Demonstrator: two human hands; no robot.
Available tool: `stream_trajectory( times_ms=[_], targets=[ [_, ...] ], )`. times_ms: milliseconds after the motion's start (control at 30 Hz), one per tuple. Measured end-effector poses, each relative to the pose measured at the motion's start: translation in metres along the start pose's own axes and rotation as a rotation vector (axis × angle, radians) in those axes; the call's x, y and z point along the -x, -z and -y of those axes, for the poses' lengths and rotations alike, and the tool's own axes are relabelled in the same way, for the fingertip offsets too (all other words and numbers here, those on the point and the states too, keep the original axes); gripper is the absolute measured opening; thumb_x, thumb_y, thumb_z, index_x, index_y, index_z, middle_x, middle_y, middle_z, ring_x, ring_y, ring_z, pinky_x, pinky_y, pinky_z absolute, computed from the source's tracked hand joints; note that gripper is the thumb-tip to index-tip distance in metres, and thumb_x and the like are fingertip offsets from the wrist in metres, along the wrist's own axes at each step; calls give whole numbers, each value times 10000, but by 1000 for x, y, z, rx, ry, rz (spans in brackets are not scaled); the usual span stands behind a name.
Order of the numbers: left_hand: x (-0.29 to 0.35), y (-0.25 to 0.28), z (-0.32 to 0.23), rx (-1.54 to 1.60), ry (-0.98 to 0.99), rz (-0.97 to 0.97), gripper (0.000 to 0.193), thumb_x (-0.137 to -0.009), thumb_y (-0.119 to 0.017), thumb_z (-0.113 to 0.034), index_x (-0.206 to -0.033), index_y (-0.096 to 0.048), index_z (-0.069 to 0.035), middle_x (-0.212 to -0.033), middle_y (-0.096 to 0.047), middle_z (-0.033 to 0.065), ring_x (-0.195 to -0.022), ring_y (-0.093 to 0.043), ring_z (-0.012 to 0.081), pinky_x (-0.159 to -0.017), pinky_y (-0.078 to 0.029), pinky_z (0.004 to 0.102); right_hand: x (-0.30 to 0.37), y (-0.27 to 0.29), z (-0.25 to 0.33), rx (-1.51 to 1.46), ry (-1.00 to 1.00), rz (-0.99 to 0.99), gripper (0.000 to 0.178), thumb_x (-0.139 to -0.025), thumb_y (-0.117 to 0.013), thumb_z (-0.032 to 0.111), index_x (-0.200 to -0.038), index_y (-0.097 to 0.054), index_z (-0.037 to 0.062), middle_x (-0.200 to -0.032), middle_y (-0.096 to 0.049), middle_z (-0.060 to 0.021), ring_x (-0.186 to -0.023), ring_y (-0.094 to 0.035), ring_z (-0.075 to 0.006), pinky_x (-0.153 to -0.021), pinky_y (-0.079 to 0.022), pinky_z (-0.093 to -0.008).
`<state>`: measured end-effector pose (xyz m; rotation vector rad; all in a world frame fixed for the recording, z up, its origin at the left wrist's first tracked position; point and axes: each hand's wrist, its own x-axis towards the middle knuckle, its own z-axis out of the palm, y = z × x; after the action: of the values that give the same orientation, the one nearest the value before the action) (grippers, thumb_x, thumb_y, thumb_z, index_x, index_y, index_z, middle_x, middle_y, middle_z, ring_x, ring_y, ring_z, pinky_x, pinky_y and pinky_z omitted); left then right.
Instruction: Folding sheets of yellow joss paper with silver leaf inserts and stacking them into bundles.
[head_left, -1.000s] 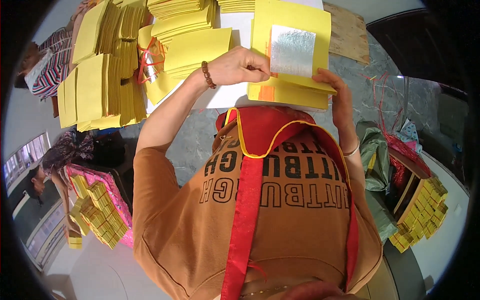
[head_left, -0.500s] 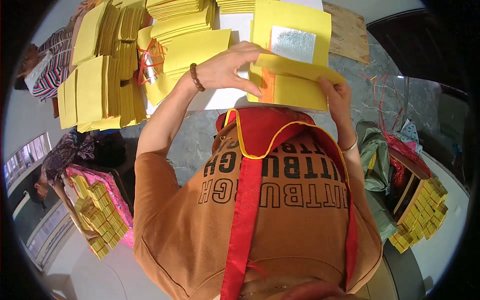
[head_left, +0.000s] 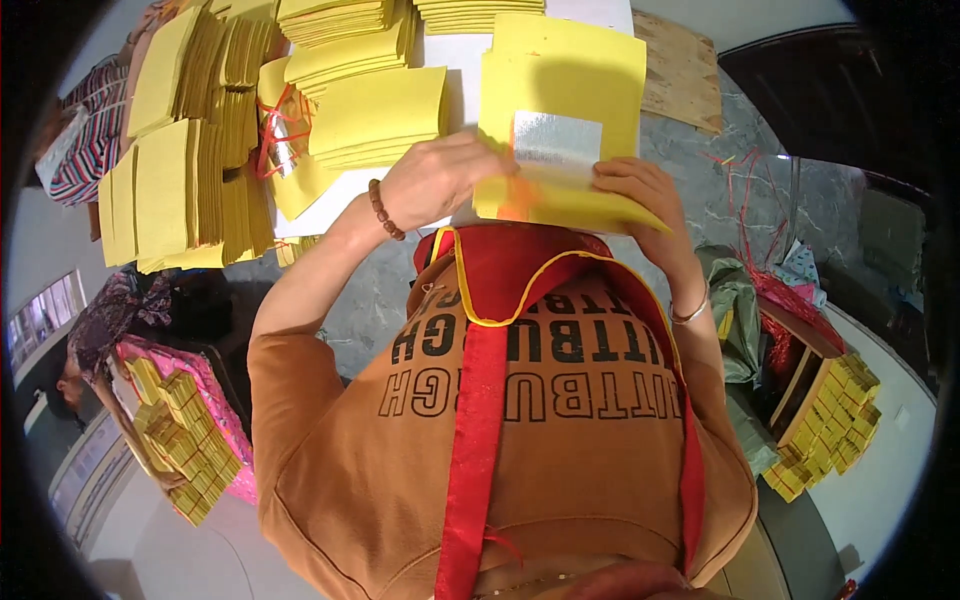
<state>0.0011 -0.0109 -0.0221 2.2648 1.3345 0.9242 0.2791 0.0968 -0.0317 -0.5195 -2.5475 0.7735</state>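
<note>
Several rows of block letters [head_left: 547,395]: ran across a brown sweatshirt [head_left: 370,490], lower centre of the frame, upside down to the view; the lowest row was outlined, the one above it solid black.
Red apron [head_left: 530,270]: yellow-edged, it partly covered the lettering.
Right hand [head_left: 645,195]: right of upper centre, fingers curled over the sheet's right side; the thumb was hidden, so a pinch could not be told.
Left hand [head_left: 440,180]: upper centre, fingers pointing right, blurred at the orange strip [head_left: 516,190]; its grip could not be told.
Yellow sheet [head_left: 580,208]: upper centre, its near edge's long line running left to right and slanting toward the lower right.
Silver patch [head_left: 557,138]: lay on yellow paper, beside the strip.
White table [head_left: 350,200]: upper centre, under the paper.
Yellow stacks [head_left: 175,180]: upper left.
Striped top [head_left: 88,140]: worn by another person, far upper left.
</note>
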Motion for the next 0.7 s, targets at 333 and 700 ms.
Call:
stream_trajectory(
  times_ms=[333,700],
  targets=[
    [-22,-23,16,304,715,-149,334,-886,-559,-315,-888,-606,16,-599,-550,182,-562,-557,319,-532,-434,387,-15,-31,-7,-533,-653,-322,343,-828,-645,170,-1140,-568,49,-888,-673,-131,-763,-643,-160,-654,-480,-292],
    [-27,-36,40,501,735,-295,311,-856,-593,-213,-1053,-516,15,-620,-577,131,-544,-561,257,-532,-434,347,-24,-34,-16,-366,-611,-342,421,-794,-672,170,-1195,-567,96,-887,-673,-147,-740,-641,-157,-647,-479,-284]
  ],
)
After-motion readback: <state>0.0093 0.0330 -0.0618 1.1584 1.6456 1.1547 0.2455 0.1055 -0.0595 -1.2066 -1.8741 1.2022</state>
